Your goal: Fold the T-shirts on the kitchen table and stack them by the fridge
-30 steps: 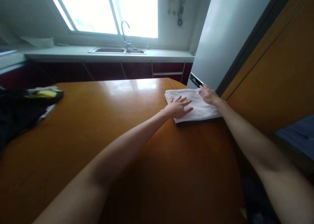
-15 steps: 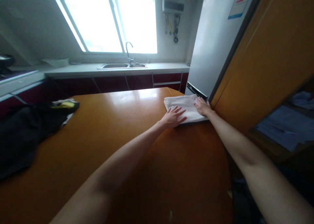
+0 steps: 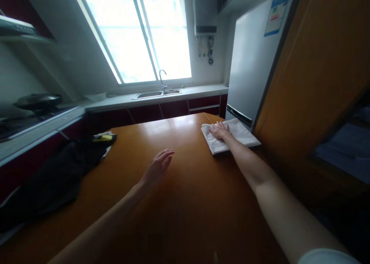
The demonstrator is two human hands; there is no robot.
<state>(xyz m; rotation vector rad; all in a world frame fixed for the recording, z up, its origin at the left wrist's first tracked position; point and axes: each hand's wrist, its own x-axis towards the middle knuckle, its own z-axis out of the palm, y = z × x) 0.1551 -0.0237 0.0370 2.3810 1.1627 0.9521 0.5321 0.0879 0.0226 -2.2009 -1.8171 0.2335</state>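
Note:
White folded cloth (image 3: 239, 133) lies flat near the far right side of the wooden table (image 3: 173, 187), with a dark layer showing along its near edge. Flat on its left part rests my right hand (image 3: 219, 130), fingers stretched out and apart. My left hand (image 3: 157, 163) hovers over the middle of the table, away from the cloth; its fingers are loosely extended and nothing is in them. Over at the left edge of the table, a heap of dark clothing (image 3: 58, 175) has a yellow and white piece (image 3: 103, 138) at its far end.
A grey fridge (image 3: 248, 63) and a wooden panel (image 3: 303, 75) stand close behind and right of the cloth. Beyond the table runs a counter with a sink (image 3: 148, 95) and tap (image 3: 162, 79). A pan (image 3: 39, 101) sits on the stove at left.
My left hand has lifted off the cloth and moved left over the table. My right hand has slid from the cloth's right part to its left part. The view has tilted up and turned left.

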